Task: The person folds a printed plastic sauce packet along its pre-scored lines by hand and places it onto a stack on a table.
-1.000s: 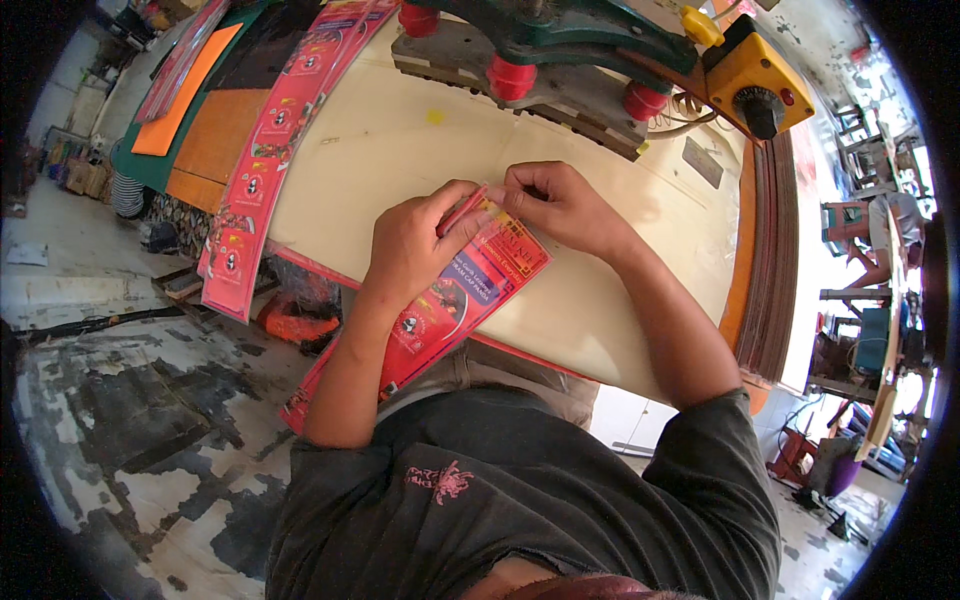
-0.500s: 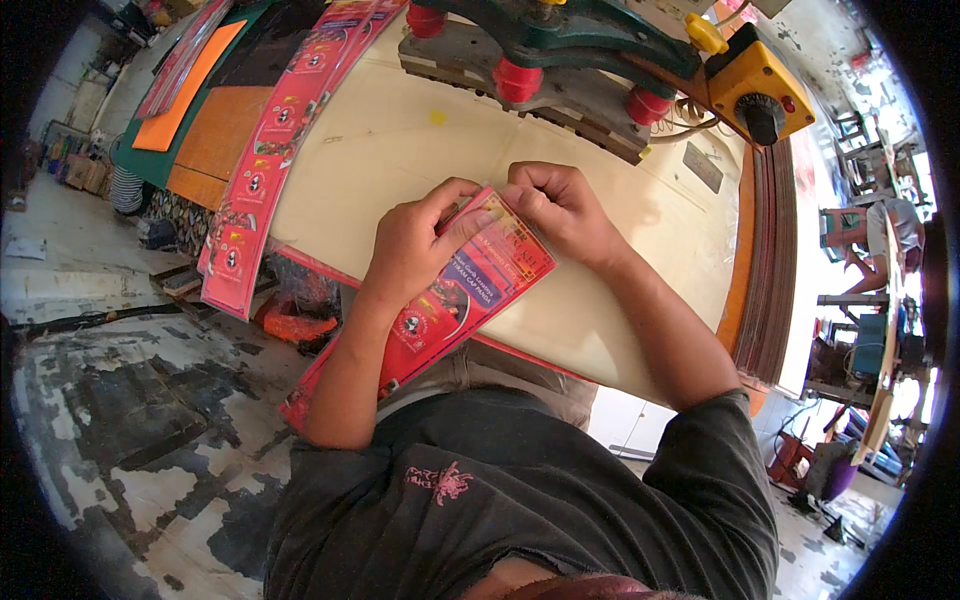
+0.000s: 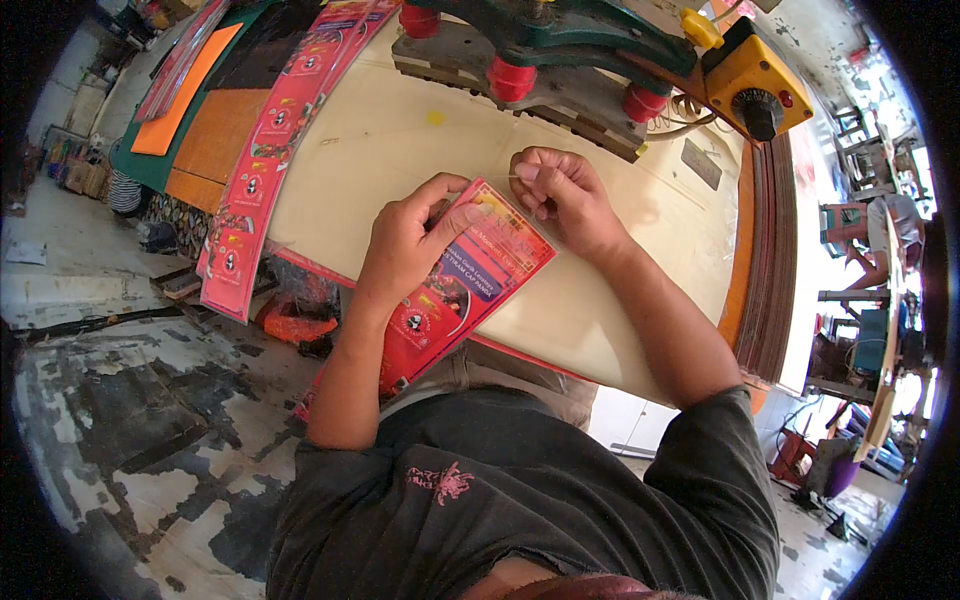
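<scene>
My left hand (image 3: 410, 235) is closed on a long red printed plastic strip (image 3: 470, 300), thumb on its face near the upper end. The strip slants down across the front edge of the cream work surface (image 3: 370, 170), and its lower end passes behind my left forearm. Just off the strip's upper corner, my right hand (image 3: 565, 195) is closed in a pinch. A thin, clear, thread-like sliver seems to run from its fingertips to that corner; what it is I cannot make out. Several similar red strips (image 3: 250, 190) lie stacked along the left side of the surface.
A green metal press (image 3: 590, 40) with red knobs and a long grey bar (image 3: 480, 75) stands at the far side. Its yellow control box (image 3: 755, 80) is at the far right. Stacked brown sheets (image 3: 765, 270) line the right edge. An orange sheet (image 3: 185, 95) lies far left.
My right hand has drawn slightly away from the strip's corner and turned, opening a small gap. My left hand keeps its hold, and the strip has shifted slightly.
</scene>
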{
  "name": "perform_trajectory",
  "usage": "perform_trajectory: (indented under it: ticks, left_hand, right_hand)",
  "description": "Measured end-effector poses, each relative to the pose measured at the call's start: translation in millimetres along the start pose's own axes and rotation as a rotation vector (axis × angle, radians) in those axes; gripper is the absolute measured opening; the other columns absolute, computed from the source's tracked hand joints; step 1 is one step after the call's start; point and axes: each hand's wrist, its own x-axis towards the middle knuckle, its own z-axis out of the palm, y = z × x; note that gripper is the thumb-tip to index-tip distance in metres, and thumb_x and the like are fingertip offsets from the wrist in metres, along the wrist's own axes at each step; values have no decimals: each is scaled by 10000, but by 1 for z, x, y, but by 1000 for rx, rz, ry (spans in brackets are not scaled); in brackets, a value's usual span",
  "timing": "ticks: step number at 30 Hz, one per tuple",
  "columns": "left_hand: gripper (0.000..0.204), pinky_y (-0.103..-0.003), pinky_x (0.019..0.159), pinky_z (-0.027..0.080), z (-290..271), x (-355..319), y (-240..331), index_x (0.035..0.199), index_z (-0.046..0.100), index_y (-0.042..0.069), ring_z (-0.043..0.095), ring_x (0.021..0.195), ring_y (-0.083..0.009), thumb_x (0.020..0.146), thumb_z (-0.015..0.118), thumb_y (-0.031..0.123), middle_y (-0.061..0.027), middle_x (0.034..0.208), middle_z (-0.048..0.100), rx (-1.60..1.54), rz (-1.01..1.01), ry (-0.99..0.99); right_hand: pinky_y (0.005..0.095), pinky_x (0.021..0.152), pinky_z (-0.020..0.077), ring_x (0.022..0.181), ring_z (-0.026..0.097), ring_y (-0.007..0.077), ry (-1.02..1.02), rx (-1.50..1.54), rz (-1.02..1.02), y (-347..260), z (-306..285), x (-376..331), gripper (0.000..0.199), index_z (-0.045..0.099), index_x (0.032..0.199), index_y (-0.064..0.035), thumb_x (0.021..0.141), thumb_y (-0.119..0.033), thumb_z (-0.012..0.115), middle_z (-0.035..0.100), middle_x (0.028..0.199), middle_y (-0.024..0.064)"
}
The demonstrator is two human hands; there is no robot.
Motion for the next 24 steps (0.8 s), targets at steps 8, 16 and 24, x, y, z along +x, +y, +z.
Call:
perform_trajectory:
  ticks: [8,16,24]
  left_hand:
    - [289,-244,677,518,1,1,3,1187,693,10,628,742,-47,1043,709,260,-15,825,723,-35,-19,-9]
    - [295,-281,712,556,3,1,-3,1207,724,44,720,794,-87,1018,733,270,-74,881,787,207,-5,-12]
    - [345,-313,734,572,2,2,-1,1193,726,41,756,804,-145,1003,745,328,-107,904,794,280,-1,-35]
  right_hand:
    - [248,579,299,629,394,60,25,55,41,1,-6,1,273,533,803,-111,1036,-246,575,484,710,-29]
    - [248,577,322,628,412,44,-44,-331,161,-18,3,2,323,601,866,-74,1090,-306,588,489,691,-52]
    - [259,592,361,646,466,56,-153,-344,112,-9,-9,4,257,624,880,-46,1043,-238,572,513,694,-52]
